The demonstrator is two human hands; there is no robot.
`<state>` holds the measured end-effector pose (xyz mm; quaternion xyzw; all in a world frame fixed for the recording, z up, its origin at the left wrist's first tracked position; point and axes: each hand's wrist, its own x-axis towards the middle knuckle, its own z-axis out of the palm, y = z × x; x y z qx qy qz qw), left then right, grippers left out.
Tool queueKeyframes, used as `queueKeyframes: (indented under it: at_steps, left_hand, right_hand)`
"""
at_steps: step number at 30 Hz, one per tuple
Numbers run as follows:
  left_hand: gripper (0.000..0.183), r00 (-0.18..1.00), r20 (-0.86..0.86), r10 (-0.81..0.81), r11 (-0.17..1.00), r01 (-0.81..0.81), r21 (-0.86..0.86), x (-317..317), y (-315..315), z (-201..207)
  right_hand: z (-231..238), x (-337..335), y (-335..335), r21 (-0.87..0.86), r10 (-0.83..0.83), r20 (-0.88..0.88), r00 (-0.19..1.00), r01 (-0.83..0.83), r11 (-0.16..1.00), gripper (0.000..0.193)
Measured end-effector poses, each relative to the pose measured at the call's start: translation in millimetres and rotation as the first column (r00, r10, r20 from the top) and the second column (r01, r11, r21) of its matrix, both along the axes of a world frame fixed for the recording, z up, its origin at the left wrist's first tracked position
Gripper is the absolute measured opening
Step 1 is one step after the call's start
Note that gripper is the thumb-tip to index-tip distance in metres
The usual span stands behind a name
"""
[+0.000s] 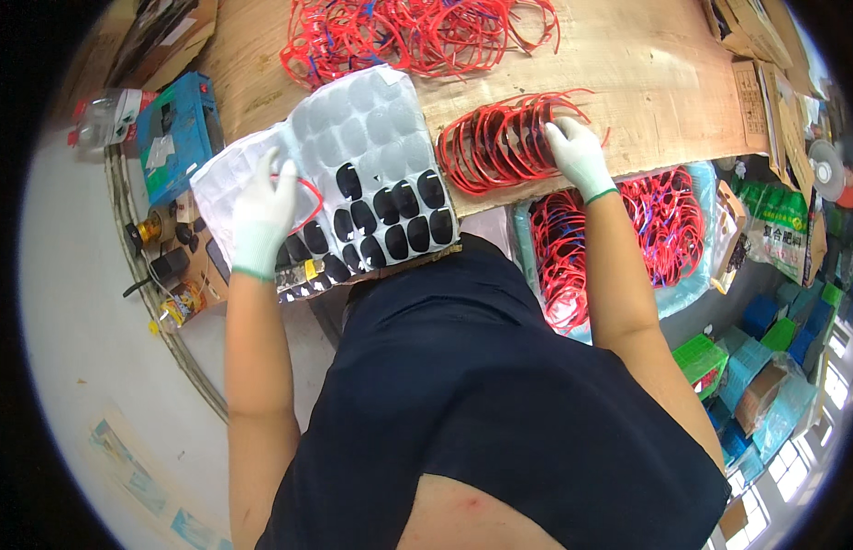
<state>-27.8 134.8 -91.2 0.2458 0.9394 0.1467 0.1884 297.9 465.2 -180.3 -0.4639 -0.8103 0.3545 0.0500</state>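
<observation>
My left hand (266, 211), in a white glove, holds a red glasses frame (309, 203) over the left part of a white lens tray (339, 119). Dark lenses (396, 240) sit in the near rows of that tray; its far pockets show pale grey. At the right, my gloved right hand (578, 154) has its fingers closed on the end of a row of red sunglasses (495, 142) with dark lenses. These stand packed side by side near the table edge. The fingertips there are partly hidden among the frames.
A tangled heap of red frames (417, 37) lies at the back of the wooden table (656, 73). Below its edge, a light blue crate (702, 275) holds many red frames. At the left are a blue box (179, 137) and a plastic bottle (105, 119); cardboard (752, 105) stands right.
</observation>
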Motion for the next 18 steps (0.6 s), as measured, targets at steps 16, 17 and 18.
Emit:
queueKeyframes:
  at_steps: [16, 17, 18]
  left_hand:
    - [0.019, 0.990, -0.126, 0.057, 0.917, -0.002, 0.398, 54.6, -46.5, 90.8]
    - [0.018, 0.998, -0.049, 0.040, 0.889, -0.013, 0.458, 65.5, -51.8, 89.3]
    - [0.017, 0.993, -0.103, -0.065, 0.870, 0.107, 0.482, 70.5, -56.5, 90.5]
  right_hand:
    - [75.9, -109.4, -133.4, 0.424, 0.395, -0.335, 0.855, -0.238, 0.874, 0.017]
    - [79.7, -131.1, -158.8, 0.472, 0.500, -0.327, 0.802, -0.319, 0.822, 0.020]
    - [74.7, -147.0, -177.2, 0.463, 0.549, -0.259, 0.794, -0.397, 0.792, 0.022]
